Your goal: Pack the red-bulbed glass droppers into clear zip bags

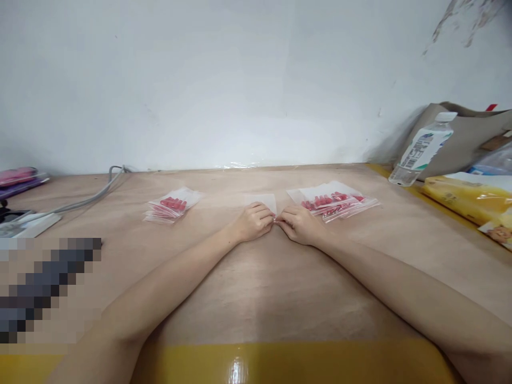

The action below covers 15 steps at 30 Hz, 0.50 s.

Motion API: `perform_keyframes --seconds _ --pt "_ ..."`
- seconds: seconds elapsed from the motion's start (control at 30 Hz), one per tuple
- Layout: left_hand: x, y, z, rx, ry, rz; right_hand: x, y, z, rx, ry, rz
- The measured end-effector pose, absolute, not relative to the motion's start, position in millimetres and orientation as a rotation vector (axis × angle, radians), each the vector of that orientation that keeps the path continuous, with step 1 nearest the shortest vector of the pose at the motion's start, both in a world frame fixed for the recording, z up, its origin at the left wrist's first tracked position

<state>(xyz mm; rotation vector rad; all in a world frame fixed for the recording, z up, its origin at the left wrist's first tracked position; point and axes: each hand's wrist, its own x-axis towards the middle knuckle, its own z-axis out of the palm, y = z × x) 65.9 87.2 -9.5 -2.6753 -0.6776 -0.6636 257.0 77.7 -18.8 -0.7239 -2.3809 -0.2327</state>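
My left hand (256,221) and my right hand (298,224) meet at the middle of the table, fingertips almost touching. Both are closed in a pinch on the near edge of a small clear plastic bag (264,200), whose whitish far part lies flat behind my left fingers. Whatever the bag holds is hidden by my hands. Just right of my right hand lies a spread pile of clear bags with red pieces (336,201) inside. To the left, apart from my left hand, sits a smaller stack of similar bags with red pieces (173,204).
Brown paper (256,298) covers the table, with yellow tape (200,357) along its front edge. A plastic bottle (424,146) leans against a grey-beige bag (460,138) at right, near yellow packages (468,197). A grey cable (92,197) runs along the left. A white wall (240,80) closes the back.
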Motion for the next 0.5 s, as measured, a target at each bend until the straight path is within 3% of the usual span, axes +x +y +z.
perform_keyframes --seconds 0.5 --pt "1.3 61.9 -0.4 -2.562 -0.927 -0.642 259.1 75.1 -15.7 -0.735 -2.398 -0.227"
